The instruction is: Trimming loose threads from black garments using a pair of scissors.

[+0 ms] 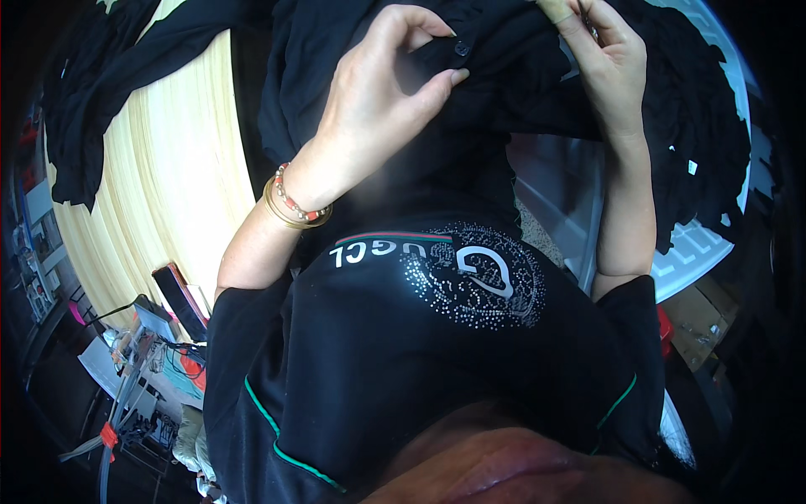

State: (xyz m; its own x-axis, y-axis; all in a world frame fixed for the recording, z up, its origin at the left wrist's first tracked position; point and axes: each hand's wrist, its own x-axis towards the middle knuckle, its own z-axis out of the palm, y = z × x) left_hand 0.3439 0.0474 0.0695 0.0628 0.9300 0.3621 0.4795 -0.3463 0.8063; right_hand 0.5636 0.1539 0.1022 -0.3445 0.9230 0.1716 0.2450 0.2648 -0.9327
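Bright light washes over the pale wood-grained worktop on the left. Beyond its near edge I see grey rods with a red binding amid clutter; brown cardboard sits low on the dim right.

Cloth: plain black. Button: dark, glossy. Counter: pale yellow wood, streaked grain. Bracelets: gold — one with coral-red beads. Shirt: black — silver dot swirl, white lettering, red-green stripe, bright green piping. Tray: bluish white.
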